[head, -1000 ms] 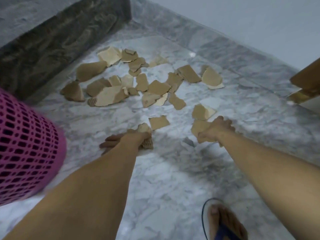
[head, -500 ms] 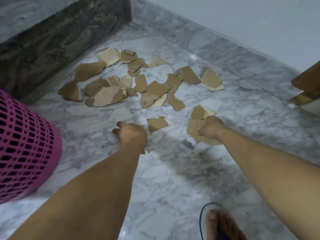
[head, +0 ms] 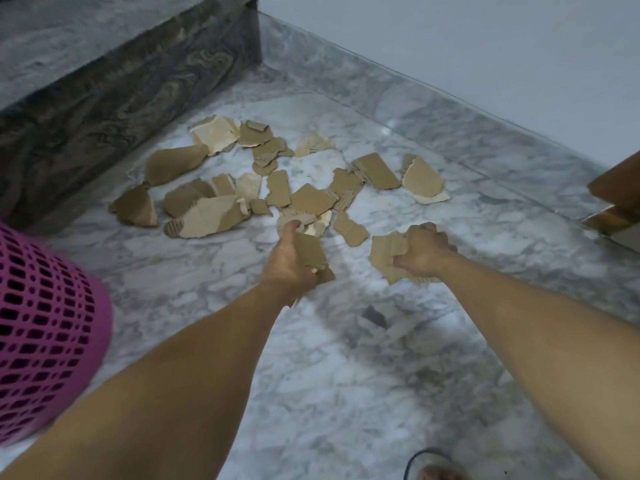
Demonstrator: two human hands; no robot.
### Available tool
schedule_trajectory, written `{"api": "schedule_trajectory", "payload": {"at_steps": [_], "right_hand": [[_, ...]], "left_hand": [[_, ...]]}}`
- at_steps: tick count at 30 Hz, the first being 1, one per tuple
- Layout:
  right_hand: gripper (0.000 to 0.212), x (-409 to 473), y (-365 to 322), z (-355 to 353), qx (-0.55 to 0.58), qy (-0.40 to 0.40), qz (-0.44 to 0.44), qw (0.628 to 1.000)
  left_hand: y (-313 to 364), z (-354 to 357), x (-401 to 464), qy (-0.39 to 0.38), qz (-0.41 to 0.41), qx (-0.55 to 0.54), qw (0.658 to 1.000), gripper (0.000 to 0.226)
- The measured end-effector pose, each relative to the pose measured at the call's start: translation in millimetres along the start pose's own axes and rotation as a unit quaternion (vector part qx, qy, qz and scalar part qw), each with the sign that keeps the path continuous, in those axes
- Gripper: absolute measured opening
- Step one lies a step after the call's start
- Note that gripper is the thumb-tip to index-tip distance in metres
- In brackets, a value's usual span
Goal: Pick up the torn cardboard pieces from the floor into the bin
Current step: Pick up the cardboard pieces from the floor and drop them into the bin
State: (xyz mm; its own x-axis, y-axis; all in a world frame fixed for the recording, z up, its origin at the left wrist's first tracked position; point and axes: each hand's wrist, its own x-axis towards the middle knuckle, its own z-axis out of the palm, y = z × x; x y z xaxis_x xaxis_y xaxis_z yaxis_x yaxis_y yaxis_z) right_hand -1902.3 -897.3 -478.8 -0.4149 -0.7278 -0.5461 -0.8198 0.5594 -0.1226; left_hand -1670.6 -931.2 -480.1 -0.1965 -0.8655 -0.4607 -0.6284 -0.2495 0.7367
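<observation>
On the marble floor (head: pixel 346 375), the left hand (head: pixel 289 261) grips cardboard scraps (head: pixel 310 251) and the right hand (head: pixel 420 252) clutches another wad (head: pixel 384 252). Most torn cardboard pieces (head: pixel 308 199) lie farther off. Both loads should probably go left into the pink bin (head: pixel 45 323), whose contents are hidden.

Both bare forearms reach forward from the lower edge of the view, the left rising from seven o'clock, the right from four o'clock. The left hand (head: pixel 289 261) is turned thumb-up, its fingers curled round what it grips, thumb tip pointing toward twelve o'clock. The right hand (head: pixel 420 252) is clenched knuckles-up into a fist round its own hold, at three o'clock of the left and apart from it. Toes of one foot (head: pixel 438 474) show at five o'clock.
</observation>
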Motion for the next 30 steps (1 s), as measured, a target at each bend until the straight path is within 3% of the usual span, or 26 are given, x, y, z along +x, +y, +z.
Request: {"api": "schedule_trajectory", "payload": {"at_steps": [5, 8, 12, 15, 20, 24, 30], "right_hand": [[0.056, 6, 0, -3, 0.049, 0.01, -0.001, 0.999], [0.062, 7, 1, -4, 0.086, 0.01, 0.01, 0.996], [0.072, 14, -4, -10, 0.099, 0.022, 0.009, 0.995], [0.063, 22, -12, -18, 0.097, 0.041, -0.002, 0.994], [0.064, 52, -26, -32, 0.126, 0.05, -0.009, 0.991], [0.065, 83, -34, -47, 0.132, 0.062, -0.002, 0.989], [0.067, 139, -15, -69, 0.127, 0.072, 0.045, 0.988]], "left_hand": [[-15, 10, 8, 0.006, 0.02, 0.116, 0.993, 0.104], [-15, 8, 8, 0.033, 0.02, 0.231, 0.972, 0.099], [-16, 9, 11, 0.01, 0.011, 0.156, 0.988, 0.099], [-12, 7, 17, 0.001, 0.016, 0.135, 0.991, 0.1], [10, -2, 43, 0.029, 0.012, 0.061, 0.998, 0.09], [31, -18, 70, 0.061, 0.029, 0.032, 0.997, 0.096], [41, -27, 119, 0.109, -0.029, 0.098, 0.989, 0.098]]}}
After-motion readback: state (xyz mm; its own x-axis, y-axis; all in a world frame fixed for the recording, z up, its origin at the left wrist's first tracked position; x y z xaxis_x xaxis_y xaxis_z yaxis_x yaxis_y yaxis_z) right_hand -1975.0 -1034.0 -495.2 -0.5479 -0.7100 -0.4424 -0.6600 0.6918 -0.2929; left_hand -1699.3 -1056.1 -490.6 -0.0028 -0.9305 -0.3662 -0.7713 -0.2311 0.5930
